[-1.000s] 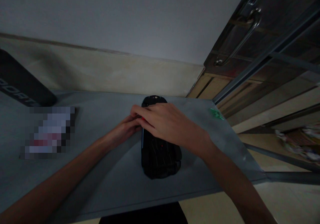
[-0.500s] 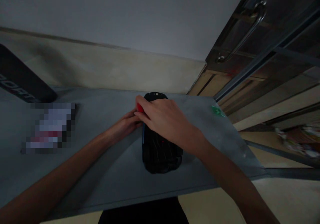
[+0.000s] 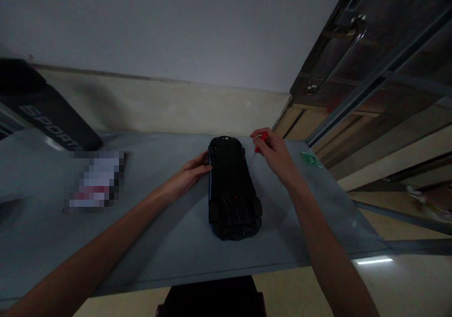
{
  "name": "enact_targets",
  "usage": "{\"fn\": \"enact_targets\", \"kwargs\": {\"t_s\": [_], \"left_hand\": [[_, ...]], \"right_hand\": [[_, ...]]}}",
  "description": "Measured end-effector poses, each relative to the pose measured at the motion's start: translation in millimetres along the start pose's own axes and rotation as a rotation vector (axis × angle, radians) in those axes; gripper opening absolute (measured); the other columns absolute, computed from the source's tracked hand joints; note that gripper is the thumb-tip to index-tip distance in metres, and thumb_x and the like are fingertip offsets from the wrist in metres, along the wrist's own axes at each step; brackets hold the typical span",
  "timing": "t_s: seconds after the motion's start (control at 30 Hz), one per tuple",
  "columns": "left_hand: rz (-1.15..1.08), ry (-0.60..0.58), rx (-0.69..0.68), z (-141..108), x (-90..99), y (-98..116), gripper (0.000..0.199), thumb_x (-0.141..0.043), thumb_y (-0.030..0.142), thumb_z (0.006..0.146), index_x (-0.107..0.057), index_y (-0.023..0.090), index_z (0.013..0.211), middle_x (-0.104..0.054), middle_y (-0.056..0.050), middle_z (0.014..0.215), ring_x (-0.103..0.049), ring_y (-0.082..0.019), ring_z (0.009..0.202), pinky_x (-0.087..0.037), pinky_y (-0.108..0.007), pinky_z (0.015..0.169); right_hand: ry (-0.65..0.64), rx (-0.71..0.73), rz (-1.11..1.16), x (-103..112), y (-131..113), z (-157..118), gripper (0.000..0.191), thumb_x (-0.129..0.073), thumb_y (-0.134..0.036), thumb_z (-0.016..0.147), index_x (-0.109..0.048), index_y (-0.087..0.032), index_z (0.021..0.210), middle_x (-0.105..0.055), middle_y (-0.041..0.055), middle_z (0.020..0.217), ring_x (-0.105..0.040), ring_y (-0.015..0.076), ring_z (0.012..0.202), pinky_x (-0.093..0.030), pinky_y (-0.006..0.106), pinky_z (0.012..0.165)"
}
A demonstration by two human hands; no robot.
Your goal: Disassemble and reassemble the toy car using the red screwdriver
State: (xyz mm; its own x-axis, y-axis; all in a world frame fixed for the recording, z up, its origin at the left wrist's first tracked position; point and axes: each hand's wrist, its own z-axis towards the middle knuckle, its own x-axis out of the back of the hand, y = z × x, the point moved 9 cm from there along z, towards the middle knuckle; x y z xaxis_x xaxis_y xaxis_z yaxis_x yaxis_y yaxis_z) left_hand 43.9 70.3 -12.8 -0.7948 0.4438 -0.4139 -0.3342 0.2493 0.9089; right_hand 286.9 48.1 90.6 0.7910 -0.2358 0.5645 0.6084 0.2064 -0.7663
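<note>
A black toy car [image 3: 233,185] lies upside down on the grey table [image 3: 169,251], its underside and wheels facing up. Against the car's left side rest the fingers of my left hand [image 3: 189,175], closed around its edge. My right hand [image 3: 277,154] is raised just right of the car's front half, pinching a small screwdriver by its red handle [image 3: 261,142]. The thin shaft points down and to the left, apart from the car.
At the left are a black case with "SPORT" lettering [image 3: 52,114] and a blurred-out flat object [image 3: 97,180]. A green plastic piece [image 3: 311,159] lies near the table's right edge. Metal shelving [image 3: 374,81] stands at the right.
My right hand has moved right with the red-handled screwdriver, off the car, uncovering its underside. My left hand stays at the car's left side. The view has shifted slightly.
</note>
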Motion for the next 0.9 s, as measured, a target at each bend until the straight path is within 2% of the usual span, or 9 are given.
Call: {"fn": "enact_targets", "kwargs": {"t_s": [0.03,0.13,0.27,0.33,0.4,0.57,0.67,0.83,0.9], "left_hand": [[0.004,0.004,-0.007,0.6,1.0,-0.2,0.046,-0.102,0.026,0.081,-0.093,0.026,0.126,-0.089,-0.008,0.145,-0.063,-0.037,0.165,-0.039,-0.049,0.142],[0.007,0.003,-0.012,1.9,3.1,-2.3,0.05,-0.103,0.026,0.08,-0.093,0.027,0.13,-0.088,-0.009,0.148,-0.06,-0.038,0.169,-0.036,-0.05,0.144],[0.01,-0.014,-0.007,2.2,2.4,-3.6,0.054,-0.103,0.027,0.082,-0.092,0.026,0.134,-0.086,-0.011,0.154,-0.057,-0.038,0.171,-0.034,-0.05,0.145],[0.007,-0.026,-0.006,1.5,0.5,-3.3,0.053,-0.101,0.027,0.084,-0.091,0.025,0.135,-0.084,-0.012,0.156,-0.057,-0.037,0.171,-0.035,-0.051,0.145],[0.008,-0.024,-0.005,0.8,-0.7,-2.7,0.05,-0.1,0.026,0.085,-0.092,0.026,0.135,-0.084,-0.011,0.157,-0.058,-0.037,0.17,-0.036,-0.051,0.145],[0.018,-0.041,-0.029,1.0,-4.0,0.5,0.046,-0.098,0.026,0.086,-0.092,0.026,0.131,-0.084,-0.01,0.156,-0.061,-0.037,0.168,-0.038,-0.05,0.144],[0.019,-0.033,-0.027,1.8,-2.3,-0.2,0.048,-0.098,0.025,0.087,-0.09,0.025,0.134,-0.085,-0.01,0.156,-0.062,-0.037,0.166,-0.039,-0.049,0.144],[0.033,0.018,0.011,0.5,6.0,-5.4,0.053,-0.096,0.025,0.09,-0.087,0.026,0.143,-0.087,-0.01,0.151,-0.068,-0.034,0.161,-0.042,-0.048,0.143],[0.031,0.009,-0.018,0.2,7.2,-1.6,0.052,-0.094,0.024,0.093,-0.085,0.025,0.144,-0.088,-0.009,0.148,-0.069,-0.034,0.158,-0.042,-0.05,0.143]], "right_hand": [[-0.03,-0.045,-0.085,1.9,12.8,-0.7,0.016,-0.058,-0.034,0.11,-0.07,-0.027,0.117,-0.063,-0.0018,0.084,-0.067,0.0216,0.081,-0.048,0.033,0.076],[-0.219,-0.104,-0.346,-13.2,40.5,-9.9,0.02,-0.058,-0.021,0.107,-0.072,-0.024,0.121,-0.064,-0.0012,0.081,-0.067,0.0224,0.077,-0.046,0.034,0.076],[-0.347,-0.047,-0.567,-40.5,51.0,-25.5,0.023,-0.058,-0.02,0.113,-0.071,-0.024,0.131,-0.077,0.0047,0.093,-0.073,0.0245,0.086,-0.044,0.035,0.077],[-0.358,-0.025,-0.59,-46.3,52.2,-29.6,0.022,-0.06,-0.019,0.114,-0.069,-0.024,0.133,-0.081,0.009,0.102,-0.075,0.0254,0.09,-0.043,0.035,0.077],[-0.363,-0.02,-0.582,-46.8,54.5,-30.9,0.023,-0.064,-0.019,0.113,-0.068,-0.023,0.135,-0.083,0.0099,0.103,-0.075,0.0254,0.089,-0.042,0.035,0.075],[-0.379,-0.007,-0.554,-42.7,58.8,-26.8,0.026,-0.062,-0.024,0.114,-0.067,-0.022,0.139,-0.077,0.0014,0.086,-0.069,0.0214,0.075,-0.039,0.033,0.07],[-0.389,-0.029,-0.539,-42.3,61.1,-24.5,0.023,-0.063,-0.028,0.115,-0.068,-0.023,0.136,-0.074,-0.0008,0.082,-0.068,0.0205,0.072,-0.039,0.032,0.069],[-0.381,-0.035,-0.495,-42.4,61.2,-23.6,0.019,-0.062,-0.029,0.118,-0.069,-0.021,0.134,-0.08,0.004,0.089,-0.07,0.0214,0.076,-0.039,0.032,0.069],[-0.384,-0.025,-0.457,-43.1,60.4,-23.6,0.018,-0.059,-0.031,0.121,-0.069,-0.022,0.133,-0.083,0.0055,0.091,-0.073,0.022,0.078,-0.042,0.032,0.071]]}}
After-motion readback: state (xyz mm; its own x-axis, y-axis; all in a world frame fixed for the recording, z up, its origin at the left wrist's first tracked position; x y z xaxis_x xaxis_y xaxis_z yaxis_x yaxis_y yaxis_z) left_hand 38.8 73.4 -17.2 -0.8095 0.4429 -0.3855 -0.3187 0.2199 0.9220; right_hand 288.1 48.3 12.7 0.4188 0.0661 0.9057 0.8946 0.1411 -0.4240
